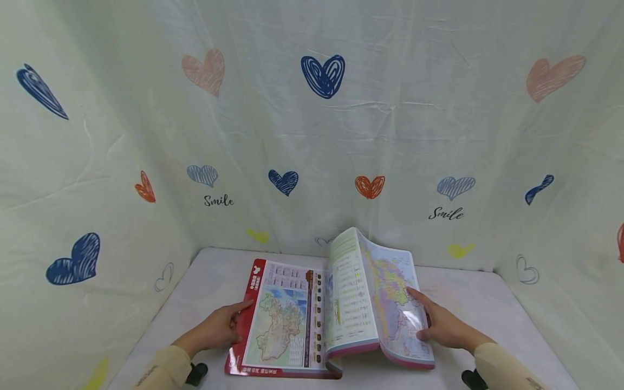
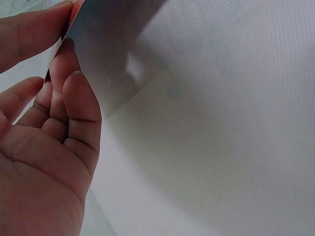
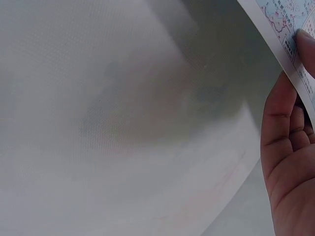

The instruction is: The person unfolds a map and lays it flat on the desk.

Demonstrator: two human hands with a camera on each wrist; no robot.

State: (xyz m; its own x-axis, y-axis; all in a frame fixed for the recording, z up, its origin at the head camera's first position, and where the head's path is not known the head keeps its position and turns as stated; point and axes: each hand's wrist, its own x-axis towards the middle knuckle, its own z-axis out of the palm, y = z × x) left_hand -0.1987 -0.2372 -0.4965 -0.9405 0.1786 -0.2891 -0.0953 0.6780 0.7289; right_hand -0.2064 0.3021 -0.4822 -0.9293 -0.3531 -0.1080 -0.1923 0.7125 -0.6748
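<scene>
An atlas-like book (image 1: 283,325) with a red border and printed maps lies open on the table in the head view. Several of its pages (image 1: 348,292) arch up at the middle. My left hand (image 1: 216,326) grips the red left edge; in the left wrist view, the thumb and curled fingers of that hand (image 2: 54,132) pinch the edge from both sides. At the right, my right hand (image 1: 448,325) holds the edge of the map page (image 1: 395,303). The right wrist view shows the right hand (image 3: 295,162) with its thumb on the printed side and its fingers beneath.
The white table (image 1: 468,303) extends around the book. Behind it and at both sides hangs a pale curtain (image 1: 312,135) printed with hearts and the word "Smile". The table's back edge meets the curtain close behind the book.
</scene>
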